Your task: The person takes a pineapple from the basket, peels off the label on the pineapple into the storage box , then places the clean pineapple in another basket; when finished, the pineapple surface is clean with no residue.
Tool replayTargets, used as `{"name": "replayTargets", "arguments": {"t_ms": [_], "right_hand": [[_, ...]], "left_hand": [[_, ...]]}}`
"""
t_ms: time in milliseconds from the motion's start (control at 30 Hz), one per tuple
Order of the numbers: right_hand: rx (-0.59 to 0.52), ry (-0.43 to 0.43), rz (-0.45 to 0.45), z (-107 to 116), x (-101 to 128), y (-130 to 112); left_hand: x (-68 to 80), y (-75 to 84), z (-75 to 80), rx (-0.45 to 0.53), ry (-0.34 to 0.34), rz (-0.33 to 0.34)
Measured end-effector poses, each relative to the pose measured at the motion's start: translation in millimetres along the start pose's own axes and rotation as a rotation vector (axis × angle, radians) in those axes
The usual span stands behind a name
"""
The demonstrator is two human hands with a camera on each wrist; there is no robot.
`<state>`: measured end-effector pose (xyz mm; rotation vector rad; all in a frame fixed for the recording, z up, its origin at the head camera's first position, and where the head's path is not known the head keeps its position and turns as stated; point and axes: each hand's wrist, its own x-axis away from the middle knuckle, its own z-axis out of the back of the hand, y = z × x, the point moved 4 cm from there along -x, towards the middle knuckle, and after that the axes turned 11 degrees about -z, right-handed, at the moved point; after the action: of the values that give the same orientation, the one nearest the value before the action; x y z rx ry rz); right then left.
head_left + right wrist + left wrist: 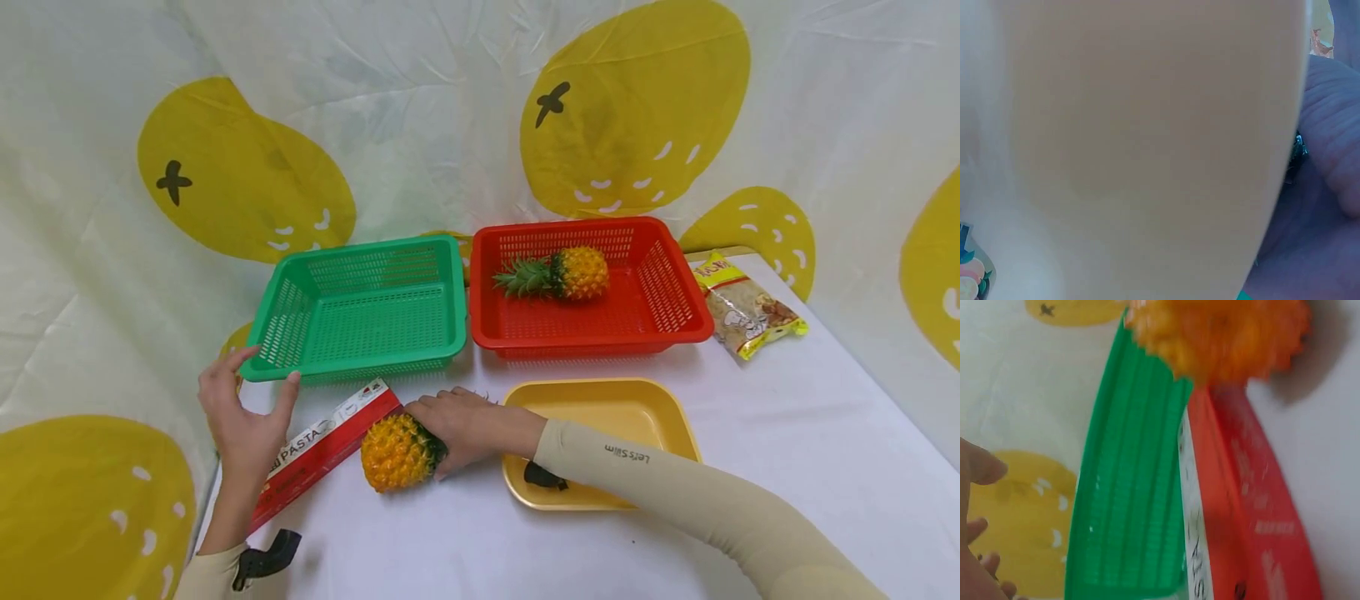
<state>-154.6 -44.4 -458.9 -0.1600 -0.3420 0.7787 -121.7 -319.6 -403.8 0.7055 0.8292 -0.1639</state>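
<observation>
My right hand [465,425] grips a small pineapple [397,452] around its leafy crown. The orange fruit points left, close to the end of a red and white pasta box [326,458]. My left hand [247,429] is raised over the box's left part, thumb and fingers spread apart, holding nothing. It is near the front left corner of the green basket [360,365]. In the left wrist view the pineapple [1222,337] appears above the box [1216,487]. The right wrist view shows part of the right hand [1329,144]; a blurred tan surface covers most of it.
A red basket [633,308] beside the green one holds another pineapple [583,272]. In front of it sits a shallow yellow tray [600,404], partly under my right forearm. A snack bag [753,312] lies right of the red basket. A printed curtain [420,125] hangs behind the table.
</observation>
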Motion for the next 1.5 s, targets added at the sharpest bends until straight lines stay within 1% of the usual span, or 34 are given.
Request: {"name": "replayTargets", "arguments": {"t_ms": [67,133,233,333,400,500,667,767,867,1067,1333,1500], "right_hand": [[0.007,0.002,-0.003,0,0,0],[0.013,0.005,-0.008,0,0,1],[0.026,0.005,-0.014,-1,0,1],[0.038,0.001,-0.021,-1,0,0],[0.042,-0.004,-0.024,-2,1,-1],[0.045,-0.009,-0.026,-2,1,-2],[0.044,-0.008,-0.026,-3,1,-2],[0.043,-0.005,-0.022,-3,2,-2],[0.042,-0.002,-0.02,-3,2,-2],[0.042,0.006,-0.024,-3,2,-2],[0.061,0.009,-0.021,-3,2,-3],[0.064,0.007,-0.02,-3,1,-2]], "left_hand": [[-2.9,-9.2,0.8,-0.031,-0.001,0.025],[-4.7,-18.6,0.2,-0.033,-0.017,0.052],[-3.8,-32.4,-2.3,-0.025,-0.06,0.134],[-0.1,-45.1,-6.1,-0.013,-0.108,0.243],[2.2,-51.9,-8.1,0.006,-0.132,0.309],[4.5,-59.9,-10.5,0.031,-0.158,0.389],[3.9,-71.8,-13.6,0.109,-0.168,0.523],[2.2,-78.7,-15.7,0.172,-0.156,0.613],[-0.1,-84.9,-17.5,0.232,-0.129,0.674],[-3.2,-92.4,-20.4,0.375,-0.073,0.71],[-3.0,-97.0,-27.2,0.576,-0.056,0.759],[-4.7,-97.3,-29.5,0.616,-0.073,0.732]]}}
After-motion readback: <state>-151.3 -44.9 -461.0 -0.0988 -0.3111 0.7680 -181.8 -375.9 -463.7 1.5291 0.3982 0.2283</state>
